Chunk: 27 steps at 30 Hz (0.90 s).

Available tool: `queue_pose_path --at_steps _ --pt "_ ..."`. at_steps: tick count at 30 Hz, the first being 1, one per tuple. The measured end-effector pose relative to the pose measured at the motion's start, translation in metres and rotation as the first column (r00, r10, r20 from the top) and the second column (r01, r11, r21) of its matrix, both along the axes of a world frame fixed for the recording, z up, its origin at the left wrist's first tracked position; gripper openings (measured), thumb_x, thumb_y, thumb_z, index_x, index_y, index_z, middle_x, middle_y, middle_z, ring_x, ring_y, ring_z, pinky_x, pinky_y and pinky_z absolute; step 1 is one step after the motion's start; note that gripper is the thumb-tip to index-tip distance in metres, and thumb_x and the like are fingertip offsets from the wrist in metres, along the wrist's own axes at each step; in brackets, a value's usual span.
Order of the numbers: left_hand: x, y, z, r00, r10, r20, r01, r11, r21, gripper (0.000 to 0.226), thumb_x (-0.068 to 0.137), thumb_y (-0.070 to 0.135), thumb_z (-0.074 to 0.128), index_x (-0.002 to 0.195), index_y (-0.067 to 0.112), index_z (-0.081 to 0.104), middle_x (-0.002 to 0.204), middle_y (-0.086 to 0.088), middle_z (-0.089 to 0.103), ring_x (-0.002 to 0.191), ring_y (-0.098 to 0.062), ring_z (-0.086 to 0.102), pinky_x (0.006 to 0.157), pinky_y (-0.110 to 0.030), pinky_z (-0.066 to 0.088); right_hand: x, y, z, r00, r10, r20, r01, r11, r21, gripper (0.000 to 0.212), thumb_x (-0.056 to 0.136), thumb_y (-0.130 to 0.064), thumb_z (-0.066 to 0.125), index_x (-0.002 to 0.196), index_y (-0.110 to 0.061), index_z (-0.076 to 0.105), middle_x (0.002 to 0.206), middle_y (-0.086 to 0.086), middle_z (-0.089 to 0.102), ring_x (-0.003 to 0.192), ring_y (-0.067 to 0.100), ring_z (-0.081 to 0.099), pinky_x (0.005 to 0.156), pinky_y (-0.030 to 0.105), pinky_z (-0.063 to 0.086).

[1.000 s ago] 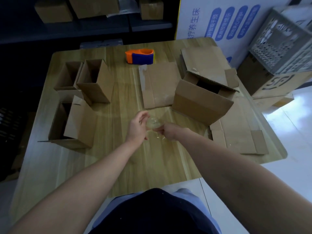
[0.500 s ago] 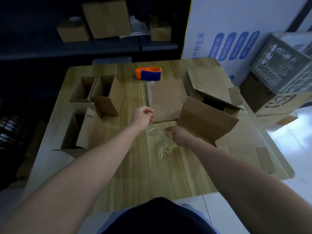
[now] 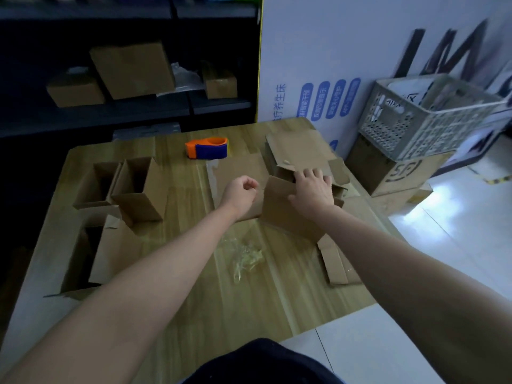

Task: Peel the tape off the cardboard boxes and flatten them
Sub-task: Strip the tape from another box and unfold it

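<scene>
Currently our right hand (image 3: 313, 194) is spread flat on the top front edge of the open box (image 3: 288, 217), fingers draped over the rim near its opening, pressing rather than gripping. Our left hand (image 3: 240, 193) is just left of that box, curled into a loose fist above the flattened cardboard (image 3: 235, 173); we can't tell whether it pinches anything. Peeled tape (image 3: 246, 257) lies crumpled on the table (image 3: 194, 286), nearer to us than both hands, between the forearms, touched by neither. More flattened cardboard (image 3: 336, 259) sits below the right wrist, partly under the box. Beyond the left hand is the orange-blue tape dispenser (image 3: 207, 147). Well left of the left hand stand three open boxes (image 3: 138, 189), still unflattened.
</scene>
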<state>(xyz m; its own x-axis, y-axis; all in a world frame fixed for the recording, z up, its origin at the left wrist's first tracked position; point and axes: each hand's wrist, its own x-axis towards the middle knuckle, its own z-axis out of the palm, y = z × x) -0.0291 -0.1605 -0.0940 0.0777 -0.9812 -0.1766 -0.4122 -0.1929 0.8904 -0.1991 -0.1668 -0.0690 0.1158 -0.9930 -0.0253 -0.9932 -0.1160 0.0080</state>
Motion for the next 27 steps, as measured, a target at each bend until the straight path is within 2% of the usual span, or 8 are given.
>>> queue_pose_path --at_steps 4,8,12,16,18,20,23,27 --pt "-0.015 -0.001 0.004 0.999 -0.052 0.013 0.052 0.998 0.031 0.023 0.093 0.013 0.055 0.116 0.012 0.058 0.11 -0.006 0.058 0.105 -0.022 0.056 0.094 -0.034 0.047 -0.008 0.004 0.006 0.999 0.004 0.05 -0.004 1.0 0.003 0.035 0.093 -0.037 0.05 0.122 -0.019 0.059 0.122 0.006 0.055 0.119 0.028 0.041 0.1 0.043 0.029" --pt "-0.032 0.001 0.012 0.994 -0.105 0.013 0.104 0.993 0.06 0.034 0.096 0.028 0.053 0.126 0.014 0.055 0.118 -0.006 0.054 0.111 -0.02 0.051 0.098 -0.036 0.043 -0.016 0.004 0.018 0.938 -0.104 0.331 0.129 0.99 -0.055 0.036 0.095 -0.025 0.049 0.131 -0.02 0.052 0.133 0.007 0.047 0.124 0.029 0.041 0.104 0.043 0.028" --pt "-0.044 0.001 0.011 0.997 -0.072 0.039 0.067 0.989 0.133 0.03 0.092 0.041 0.056 0.089 0.012 0.063 0.102 -0.009 0.066 0.096 -0.027 0.062 0.086 -0.039 0.049 -0.046 -0.002 0.018 0.917 -0.286 0.278 0.242 0.953 0.181 0.043 0.09 -0.035 0.06 0.129 -0.018 0.054 0.12 0.009 0.055 0.116 0.029 0.049 0.102 0.046 0.04" --pt "-0.051 0.002 0.012 0.986 -0.003 0.164 -0.023 0.987 0.16 0.032 0.085 0.036 0.065 0.068 0.013 0.051 0.082 -0.009 0.06 0.077 -0.025 0.059 0.068 -0.032 0.046 -0.068 -0.002 0.017 0.913 -0.266 0.309 0.186 0.946 0.265 0.027 0.092 -0.029 0.06 0.111 -0.012 0.066 0.088 0.004 0.061 0.079 0.019 0.058 0.062 0.027 0.048" --pt "-0.054 0.002 0.014 0.989 0.029 0.143 -0.056 0.981 0.188 0.03 0.079 0.031 0.073 0.092 0.008 0.059 0.099 -0.012 0.064 0.089 -0.026 0.062 0.077 -0.036 0.054 -0.07 0.001 0.017 0.894 -0.252 0.37 0.166 0.954 0.248 0.024 0.095 -0.028 0.056 0.108 -0.012 0.068 0.083 0.002 0.061 0.072 0.015 0.057 0.052 0.022 0.04" --pt "-0.056 0.001 0.015 0.987 0.084 0.136 -0.113 0.969 0.222 0.076 0.072 0.03 0.08 0.133 0.007 0.042 0.126 -0.013 0.055 0.111 -0.031 0.057 0.09 -0.042 0.052 -0.068 0.003 0.019 0.873 -0.228 0.431 0.147 0.966 0.213 0.024 0.096 -0.03 0.053 0.103 -0.013 0.069 0.08 0.002 0.06 0.071 0.015 0.058 0.052 0.021 0.039" --pt "-0.057 0.0 0.022 0.976 0.15 0.156 -0.182 0.958 0.22 0.098 0.069 0.027 0.084 0.143 0.008 0.023 0.136 -0.014 0.048 0.12 -0.033 0.051 0.09 -0.039 0.048 -0.062 0.003 0.028 0.887 -0.119 0.447 0.077 0.991 0.11 0.024 0.097 -0.031 0.052 0.101 -0.014 0.068 0.085 0.003 0.062 0.078 0.017 0.06 0.058 0.025 0.046" --pt "-0.052 -0.007 0.031 0.942 0.161 0.294 -0.22 0.959 0.179 0.043 0.078 0.026 0.076 0.108 0.008 0.05 0.114 -0.012 0.061 0.098 -0.028 0.062 0.075 -0.034 0.052 -0.05 0.001 0.043 0.91 0.021 0.414 -0.018 1.0 -0.011 0.023 0.096 -0.033 0.051 0.103 -0.018 0.067 0.09 0.004 0.065 0.083 0.02 0.062 0.07 0.032 0.054"
